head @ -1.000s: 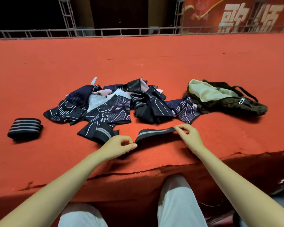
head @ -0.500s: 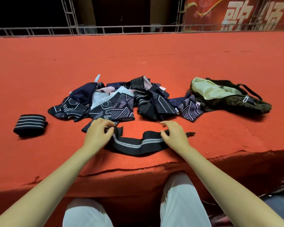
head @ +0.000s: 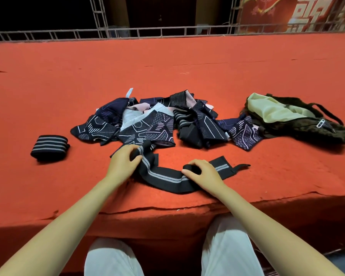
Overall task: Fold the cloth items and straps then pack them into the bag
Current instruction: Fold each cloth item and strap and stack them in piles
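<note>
The black strap (head: 167,177) lies across the lower centre of frame on the red carpet (head: 48,96); my left hand (head: 124,164) pinches its bunched end and my right hand (head: 202,172) grips a fold. I'd fold it flat and even, like the finished strap roll (head: 50,145) at left.

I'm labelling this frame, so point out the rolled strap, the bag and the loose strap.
rolled strap (head: 50,148): head view, striped top.
bag (head: 325,130): head view, dark outer side.
loose strap (head: 167,177): head view, middle stretch between the hands.
</note>
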{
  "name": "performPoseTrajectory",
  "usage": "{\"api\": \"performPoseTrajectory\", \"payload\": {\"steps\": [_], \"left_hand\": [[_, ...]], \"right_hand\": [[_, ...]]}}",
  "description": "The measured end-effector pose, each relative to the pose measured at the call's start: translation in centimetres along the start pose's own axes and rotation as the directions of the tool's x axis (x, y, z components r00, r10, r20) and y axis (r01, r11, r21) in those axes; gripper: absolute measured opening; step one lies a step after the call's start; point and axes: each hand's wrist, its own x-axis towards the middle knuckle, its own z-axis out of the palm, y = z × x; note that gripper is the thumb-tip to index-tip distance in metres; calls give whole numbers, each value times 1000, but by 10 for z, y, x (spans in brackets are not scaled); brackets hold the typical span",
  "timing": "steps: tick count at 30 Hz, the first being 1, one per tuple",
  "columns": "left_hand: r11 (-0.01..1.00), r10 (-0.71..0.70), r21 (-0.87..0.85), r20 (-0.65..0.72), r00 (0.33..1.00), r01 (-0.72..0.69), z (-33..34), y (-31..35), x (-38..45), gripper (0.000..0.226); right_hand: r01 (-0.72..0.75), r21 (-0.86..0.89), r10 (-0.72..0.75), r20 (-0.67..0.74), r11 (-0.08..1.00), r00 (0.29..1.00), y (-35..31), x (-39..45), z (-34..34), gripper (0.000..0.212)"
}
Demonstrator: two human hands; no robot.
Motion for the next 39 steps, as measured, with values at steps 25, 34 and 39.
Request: {"api": "performPoseTrajectory", "payload": {"steps": [25, 34, 39], "left_hand": [[897, -436, -55, 59, 898, 439, 17, -41, 6, 60], [864, -500, 110, 91, 861, 491, 26, -48, 33, 37], [875, -479, 95, 32, 877, 475, 23, -64, 49, 28]], "right_hand": [[-110, 306, 58, 175, 946, 983, -70, 56, 54, 14], [-48, 186, 32, 89, 981, 996, -67, 52, 60, 36], [-27, 348, 36, -19, 937, 999, -54, 45, 61, 28]]}}
